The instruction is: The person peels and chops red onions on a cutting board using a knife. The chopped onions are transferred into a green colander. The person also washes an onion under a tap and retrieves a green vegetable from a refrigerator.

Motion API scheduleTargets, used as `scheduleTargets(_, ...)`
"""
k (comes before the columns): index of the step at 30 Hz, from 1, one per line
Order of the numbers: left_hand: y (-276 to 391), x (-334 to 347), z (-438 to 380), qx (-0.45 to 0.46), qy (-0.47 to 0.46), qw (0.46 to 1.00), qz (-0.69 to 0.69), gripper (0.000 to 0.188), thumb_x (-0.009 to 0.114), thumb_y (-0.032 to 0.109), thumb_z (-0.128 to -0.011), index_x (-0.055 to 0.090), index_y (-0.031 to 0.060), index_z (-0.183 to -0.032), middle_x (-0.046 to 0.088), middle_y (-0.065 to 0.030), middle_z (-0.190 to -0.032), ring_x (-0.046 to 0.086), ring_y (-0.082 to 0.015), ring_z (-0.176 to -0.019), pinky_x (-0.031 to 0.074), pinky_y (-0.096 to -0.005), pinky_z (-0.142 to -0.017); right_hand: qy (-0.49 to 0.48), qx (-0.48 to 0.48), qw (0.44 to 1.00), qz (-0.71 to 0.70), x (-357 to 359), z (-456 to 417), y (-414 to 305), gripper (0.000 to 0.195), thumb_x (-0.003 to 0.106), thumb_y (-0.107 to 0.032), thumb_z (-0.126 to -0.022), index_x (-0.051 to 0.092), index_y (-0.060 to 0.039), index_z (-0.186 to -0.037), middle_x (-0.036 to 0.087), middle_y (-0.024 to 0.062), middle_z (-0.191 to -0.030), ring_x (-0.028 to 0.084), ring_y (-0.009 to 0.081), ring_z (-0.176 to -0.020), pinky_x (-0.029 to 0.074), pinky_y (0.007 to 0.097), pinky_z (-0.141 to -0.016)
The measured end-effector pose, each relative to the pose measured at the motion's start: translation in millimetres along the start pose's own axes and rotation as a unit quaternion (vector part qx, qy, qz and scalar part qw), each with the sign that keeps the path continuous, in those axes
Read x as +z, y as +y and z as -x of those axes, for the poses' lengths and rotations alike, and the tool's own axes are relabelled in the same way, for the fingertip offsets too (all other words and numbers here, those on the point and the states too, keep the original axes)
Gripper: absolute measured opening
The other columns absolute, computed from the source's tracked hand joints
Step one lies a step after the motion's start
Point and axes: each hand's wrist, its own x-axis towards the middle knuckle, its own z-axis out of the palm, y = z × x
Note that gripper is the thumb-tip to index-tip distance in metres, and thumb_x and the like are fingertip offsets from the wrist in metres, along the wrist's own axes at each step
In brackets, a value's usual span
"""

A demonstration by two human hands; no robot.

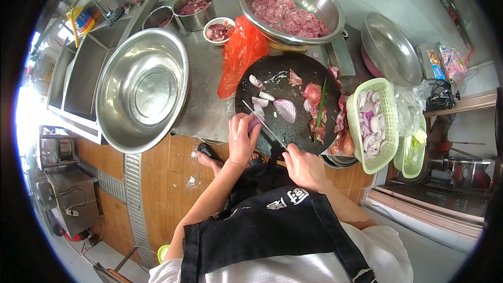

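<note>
My left hand holds a piece of red onion against the left front of a round dark chopping board. In my right hand is the handle of a kitchen knife; its blade slants up and left, right beside that onion piece. Cut onion slices lie just beyond the blade. A larger onion wedge rests near the board's middle. On the right side of the board are onion skins and trimmings, with a green stalk across them.
A large steel bowl of sliced raw meat stands behind the board, near a red plastic bag. To the right, a green basket holds sliced onion. A wide steel basin sits left, beside a sink.
</note>
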Motion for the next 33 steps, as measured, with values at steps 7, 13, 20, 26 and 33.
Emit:
scheduleTargets(7,3.2,-1.4,-1.9,0.033,-0.008,0.999,-0.021,0.018,0.067,0.006,-0.07,0.056,0.0024,-0.085,0.051,-0.0121,-0.096,0.048,-0.0321,-0.087,0.042,-0.0399,-0.076,-0.03,-0.05,0.997,0.041,-9.9,-5.2,8.5,0.015,0.047,-0.019,-0.09,0.044,-0.0041,-0.089,0.06,0.0162,-0.062,0.06,0.0364,-0.056,0.045,0.0465,-0.047)
scheduleTargets(13,6.1,-5.9,-4.4,0.035,-0.022,0.999,-0.019,0.015,0.066,0.004,-0.071,0.057,0.0033,-0.083,0.051,-0.0116,-0.096,0.047,-0.0322,-0.086,0.043,-0.0398,-0.074,-0.067,-0.067,0.994,0.052,-14.9,-17.6,10.5,0.015,0.045,-0.017,-0.091,0.044,-0.0019,-0.09,0.058,0.0181,-0.059,0.06,0.037,-0.056,0.045,0.0469,-0.047)
scheduleTargets(20,6.7,-4.5,-4.2,0.03,-0.021,0.999,-0.02,0.015,0.066,0.007,-0.073,0.057,0.0037,-0.085,0.051,-0.0116,-0.096,0.048,-0.0321,-0.086,0.044,-0.04,-0.073,-0.042,-0.056,0.997,0.027,37.9,-45.9,28.3,0.014,0.048,-0.012,-0.085,0.046,0.0001,-0.09,0.06,0.0203,-0.062,0.062,0.0369,-0.059,0.049,0.0476,-0.052)
scheduleTargets(26,6.9,-3.3,-3.2,0.013,0.013,1.0,-0.007,0.014,0.067,0.007,-0.073,0.057,0.0027,-0.081,0.052,-0.0107,-0.092,0.048,-0.0313,-0.084,0.044,-0.0395,-0.072,-0.017,-0.062,0.998,0.028,27.9,-52.6,23.8,0.015,0.048,-0.018,-0.088,0.046,-0.0033,-0.091,0.059,0.0194,-0.058,0.061,0.0382,-0.057,0.048,0.0483,-0.049)
scheduleTargets(33,4.1,1.9,3.9,0.021,0.045,0.999,-0.018,0.014,0.067,0.005,-0.07,0.056,0.0027,-0.078,0.052,-0.0101,-0.091,0.049,-0.0305,-0.083,0.044,-0.0386,-0.07,-0.034,-0.085,0.995,0.046,-7.3,-15.5,12.3,0.016,0.046,-0.018,-0.09,0.046,-0.0023,-0.09,0.058,0.0176,-0.055,0.059,0.0353,-0.05,0.046,0.0457,-0.044)
